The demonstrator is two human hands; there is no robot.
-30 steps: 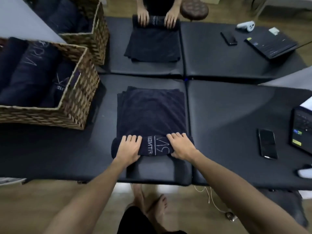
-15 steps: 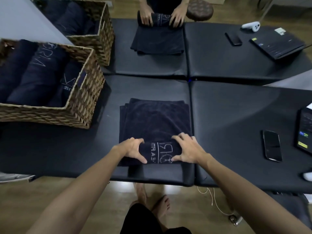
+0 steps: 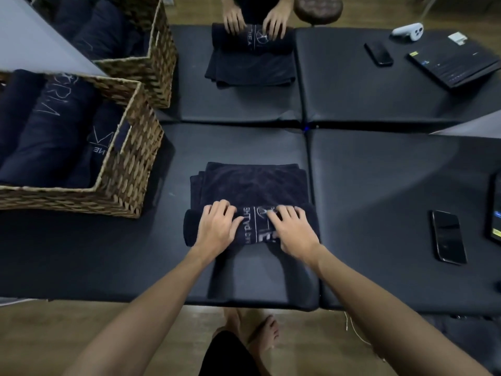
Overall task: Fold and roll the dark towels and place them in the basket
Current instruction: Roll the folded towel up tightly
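A dark navy towel (image 3: 252,183) with white lettering lies folded on the black padded table (image 3: 379,202) in front of me. Its near end is rolled into a thick tube. My left hand (image 3: 218,226) lies flat on the left part of the roll, fingers spread forward. My right hand (image 3: 294,229) presses on the right part, fingers over the lettering. A wicker basket (image 3: 127,169) at the left holds several rolled dark towels.
A second wicker basket (image 3: 160,50) stands behind the first. Across the table another person's hands (image 3: 254,20) roll a dark towel (image 3: 250,63). A phone (image 3: 448,236) lies at my right, another phone (image 3: 378,53), a white controller (image 3: 408,32) and a dark box (image 3: 455,66) at the far right.
The roll has grown thicker and moved forward over the flat part. My hands went from gripping its near edge to lying flat on top. The other person's roll also advanced.
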